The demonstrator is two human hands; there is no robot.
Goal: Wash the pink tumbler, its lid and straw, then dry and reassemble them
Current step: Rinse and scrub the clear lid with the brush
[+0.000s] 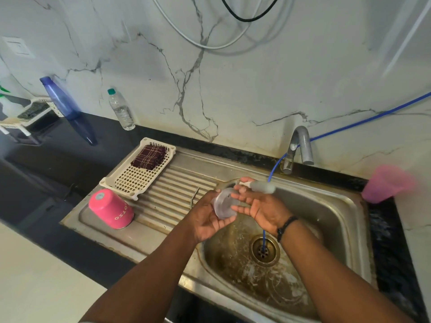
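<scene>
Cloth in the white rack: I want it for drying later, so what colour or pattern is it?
The cloth is dark maroon with a light plaid grid, clearest in the head view.

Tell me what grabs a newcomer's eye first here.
Both hands over the sink basin: the left hand holds the clear lid while the right hand touches it. Next, the pink tumbler, upside down on the drainboard at left, below the white rack.

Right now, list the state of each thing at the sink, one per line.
tumbler: upside down on the drainboard, lid off.
lid: held in the left hand over the basin.
right hand: fingers straight, on the lid.
tap: no water visible.
cloth: folded in the white tray.
</scene>
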